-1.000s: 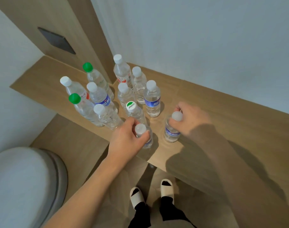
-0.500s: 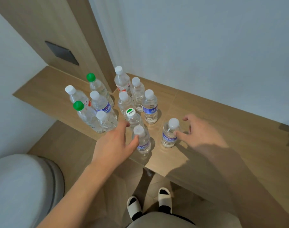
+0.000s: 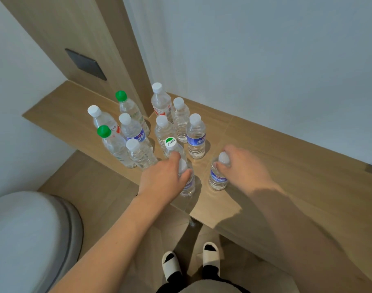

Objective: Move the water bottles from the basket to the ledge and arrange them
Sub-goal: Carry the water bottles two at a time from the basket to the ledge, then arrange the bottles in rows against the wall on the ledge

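Note:
Several clear water bottles stand upright on the wooden ledge (image 3: 286, 157), clustered near the corner. My left hand (image 3: 163, 179) is closed around the neck of a small blue-label bottle (image 3: 188, 183) near the ledge's front edge. My right hand (image 3: 243, 166) grips the white cap and neck of another small blue-label bottle (image 3: 218, 178) just to its right. Behind them stand a bottle with a green-and-white cap (image 3: 170, 143), a blue-label bottle (image 3: 196, 138) and two green-capped bottles (image 3: 109, 142) (image 3: 128, 106). No basket is in view.
A closed toilet lid (image 3: 26, 235) sits at the lower left. A wooden panel with a dark plate (image 3: 85, 64) rises behind the ledge's left part. The white wall (image 3: 265, 60) backs the ledge. My feet in white slippers (image 3: 189, 261) stand on the floor below.
Half a second ago both hands were spread open beside the two front bottles. Now each hand has closed on the top of its bottle again.

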A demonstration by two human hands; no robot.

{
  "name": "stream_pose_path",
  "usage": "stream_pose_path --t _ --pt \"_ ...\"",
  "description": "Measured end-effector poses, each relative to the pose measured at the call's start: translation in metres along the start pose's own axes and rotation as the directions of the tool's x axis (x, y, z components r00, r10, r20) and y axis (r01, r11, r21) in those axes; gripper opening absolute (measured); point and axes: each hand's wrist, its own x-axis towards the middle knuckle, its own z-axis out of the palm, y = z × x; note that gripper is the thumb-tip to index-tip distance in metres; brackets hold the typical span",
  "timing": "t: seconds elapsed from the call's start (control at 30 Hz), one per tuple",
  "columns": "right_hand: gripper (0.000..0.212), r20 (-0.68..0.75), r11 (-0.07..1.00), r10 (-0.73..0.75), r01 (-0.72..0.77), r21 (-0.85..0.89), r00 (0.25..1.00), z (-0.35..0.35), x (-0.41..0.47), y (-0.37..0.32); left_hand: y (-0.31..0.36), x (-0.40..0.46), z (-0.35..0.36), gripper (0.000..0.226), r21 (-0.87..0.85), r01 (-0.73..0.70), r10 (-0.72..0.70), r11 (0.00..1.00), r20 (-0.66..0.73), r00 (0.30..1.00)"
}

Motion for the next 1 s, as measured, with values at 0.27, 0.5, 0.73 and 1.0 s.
stream_pose_path --t 0.27,0.5,0.73,1.0 --pt "0.026 -0.012 0.999 0.018 -0.018 0.032 1.0 -0.011 -0.005 0.009 0.003 -0.001 -0.004 0.031 -0.112 -0.041 0.045 0.993 0.032 0.998" --pt "0.025 -0.081 0.999 0.008 -0.005 0.037 0.997 -0.067 -0.007 0.003 0.036 0.004 -0.069 0.028 -0.248 -0.073 0.055 0.966 -0.08 0.995" --pt "0.02 -0.278 0.995 0.012 0.016 0.098 0.96 -0.139 0.004 -0.011 0.062 0.032 -0.163 0.024 -0.296 -0.242 0.163 0.924 -0.269 0.949" --pt "0.016 -0.424 0.995 -0.018 0.057 0.078 0.905 -0.197 0.068 -0.055 0.039 0.123 -0.261 0.029 -0.199 -0.41 0.302 0.89 -0.418 0.857"
